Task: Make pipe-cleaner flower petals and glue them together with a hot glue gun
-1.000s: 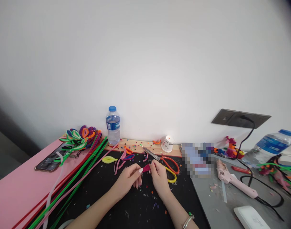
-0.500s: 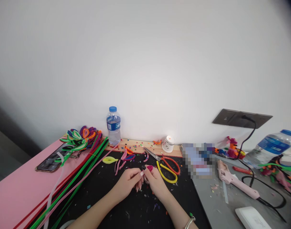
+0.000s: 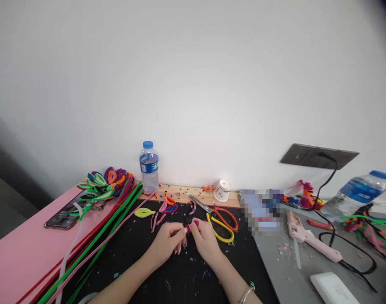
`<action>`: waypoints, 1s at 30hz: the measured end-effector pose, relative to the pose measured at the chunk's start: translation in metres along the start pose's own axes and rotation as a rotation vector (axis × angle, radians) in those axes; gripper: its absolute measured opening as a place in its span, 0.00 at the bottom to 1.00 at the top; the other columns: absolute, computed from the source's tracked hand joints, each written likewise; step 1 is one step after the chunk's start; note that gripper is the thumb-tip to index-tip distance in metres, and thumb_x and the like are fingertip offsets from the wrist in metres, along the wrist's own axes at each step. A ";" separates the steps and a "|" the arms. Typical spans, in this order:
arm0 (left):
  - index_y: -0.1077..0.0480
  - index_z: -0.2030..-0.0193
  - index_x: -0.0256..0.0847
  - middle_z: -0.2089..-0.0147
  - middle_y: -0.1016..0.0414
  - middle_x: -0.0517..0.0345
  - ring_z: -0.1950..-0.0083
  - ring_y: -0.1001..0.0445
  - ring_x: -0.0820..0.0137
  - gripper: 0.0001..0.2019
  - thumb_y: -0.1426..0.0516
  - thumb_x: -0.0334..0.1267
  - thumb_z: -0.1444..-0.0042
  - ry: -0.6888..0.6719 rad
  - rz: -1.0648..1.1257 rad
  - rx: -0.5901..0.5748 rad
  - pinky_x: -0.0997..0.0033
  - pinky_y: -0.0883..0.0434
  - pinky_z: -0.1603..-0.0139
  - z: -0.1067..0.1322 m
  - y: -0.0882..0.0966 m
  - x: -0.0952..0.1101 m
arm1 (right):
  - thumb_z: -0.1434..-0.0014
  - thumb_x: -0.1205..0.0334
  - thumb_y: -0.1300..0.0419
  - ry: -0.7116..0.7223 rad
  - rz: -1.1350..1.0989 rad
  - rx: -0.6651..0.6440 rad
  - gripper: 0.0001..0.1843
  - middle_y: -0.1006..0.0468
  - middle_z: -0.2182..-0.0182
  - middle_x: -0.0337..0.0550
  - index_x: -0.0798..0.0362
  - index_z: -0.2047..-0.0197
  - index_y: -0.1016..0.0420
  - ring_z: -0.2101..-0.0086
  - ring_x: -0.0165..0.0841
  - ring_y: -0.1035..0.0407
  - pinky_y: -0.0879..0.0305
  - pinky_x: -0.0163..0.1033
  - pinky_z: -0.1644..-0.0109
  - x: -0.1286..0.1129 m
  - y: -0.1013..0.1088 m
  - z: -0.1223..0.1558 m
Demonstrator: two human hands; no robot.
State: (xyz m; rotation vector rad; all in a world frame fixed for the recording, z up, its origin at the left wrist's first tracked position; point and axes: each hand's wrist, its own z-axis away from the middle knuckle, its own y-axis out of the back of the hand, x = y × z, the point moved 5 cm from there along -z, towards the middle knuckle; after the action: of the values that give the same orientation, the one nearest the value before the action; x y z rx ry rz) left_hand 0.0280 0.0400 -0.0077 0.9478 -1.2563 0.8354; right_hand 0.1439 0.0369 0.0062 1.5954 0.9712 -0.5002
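Observation:
Between my left hand (image 3: 170, 240) and my right hand (image 3: 205, 240) is a short, dark pink piece of pipe cleaner (image 3: 188, 228), pinched by both thumbs and forefingers. Much of it is hidden behind the fingers. Just right of my right hand lie scissors (image 3: 223, 224) with one red and one yellow handle loop, blades partly apart. Beyond my hands on the black mat (image 3: 167, 278) are a yellow pipe-cleaner loop (image 3: 144, 212), a blue one (image 3: 171, 209) and several pink bits (image 3: 157, 221).
Long pipe cleaners (image 3: 98, 236) and a phone (image 3: 64, 213) lie on the left. A water bottle (image 3: 149, 169) and paper cup (image 3: 222, 191) stand by the wall. On the right are a corded pink glue gun (image 3: 316, 242), a white case (image 3: 334, 289) and another bottle (image 3: 359, 194).
The fingers have shifted slightly, and more of the dark pink piece shows between my hands, stretched across from one to the other. The view has moved a little.

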 end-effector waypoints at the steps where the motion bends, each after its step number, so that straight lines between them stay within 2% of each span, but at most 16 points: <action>1: 0.40 0.84 0.40 0.88 0.44 0.68 0.88 0.44 0.77 0.18 0.50 0.46 0.46 0.000 -0.012 0.006 0.77 0.47 0.84 0.000 0.000 0.000 | 0.37 0.65 0.56 0.005 0.020 0.002 0.19 0.42 0.85 0.33 0.52 0.81 0.45 0.82 0.27 0.45 0.52 0.32 0.77 0.000 0.000 0.000; 5: 0.41 0.85 0.41 0.88 0.47 0.69 0.88 0.46 0.78 0.17 0.51 0.40 0.47 -0.005 -0.064 0.024 0.77 0.49 0.84 0.000 0.002 -0.002 | 0.37 0.66 0.57 0.032 0.091 -0.016 0.19 0.38 0.83 0.35 0.52 0.80 0.43 0.81 0.27 0.42 0.51 0.32 0.76 -0.002 -0.002 -0.001; 9: 0.43 0.85 0.41 0.88 0.49 0.70 0.87 0.49 0.78 0.17 0.52 0.39 0.47 -0.013 -0.114 0.036 0.76 0.51 0.83 0.000 0.003 -0.001 | 0.38 0.65 0.55 0.045 0.152 -0.019 0.19 0.42 0.84 0.33 0.52 0.81 0.43 0.81 0.27 0.44 0.52 0.32 0.77 -0.004 0.002 -0.003; 15: 0.48 0.86 0.41 0.84 0.48 0.67 0.80 0.47 0.76 0.15 0.52 0.35 0.49 -0.065 -0.191 0.060 0.74 0.49 0.77 0.000 0.005 0.004 | 0.40 0.65 0.53 0.082 0.239 -0.028 0.17 0.40 0.83 0.34 0.52 0.80 0.41 0.81 0.28 0.44 0.53 0.33 0.75 -0.005 0.006 -0.004; 21: 0.51 0.85 0.42 0.83 0.51 0.68 0.79 0.48 0.75 0.16 0.53 0.37 0.48 -0.088 -0.223 0.055 0.74 0.50 0.77 -0.001 0.006 0.000 | 0.39 0.66 0.53 0.089 0.261 -0.023 0.17 0.38 0.83 0.34 0.52 0.80 0.38 0.81 0.28 0.43 0.53 0.33 0.76 -0.006 0.008 -0.003; 27: 0.52 0.84 0.42 0.83 0.52 0.68 0.79 0.50 0.76 0.16 0.52 0.37 0.47 -0.113 -0.263 0.063 0.74 0.51 0.77 -0.002 0.007 -0.001 | 0.40 0.66 0.52 0.095 0.236 0.001 0.18 0.41 0.84 0.33 0.52 0.82 0.41 0.81 0.27 0.45 0.54 0.33 0.76 -0.005 0.009 -0.004; 30: 0.53 0.84 0.42 0.83 0.53 0.68 0.79 0.51 0.76 0.18 0.52 0.39 0.46 -0.136 -0.298 0.104 0.74 0.51 0.77 -0.002 0.011 0.003 | 0.39 0.64 0.52 0.080 0.209 0.034 0.18 0.43 0.84 0.32 0.52 0.81 0.43 0.81 0.27 0.46 0.53 0.33 0.76 -0.001 0.011 -0.005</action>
State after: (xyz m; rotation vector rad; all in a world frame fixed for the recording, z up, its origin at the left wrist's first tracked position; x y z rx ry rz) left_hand 0.0195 0.0460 -0.0039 1.2581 -1.1575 0.6136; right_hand 0.1512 0.0410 0.0146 1.7359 0.8472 -0.3115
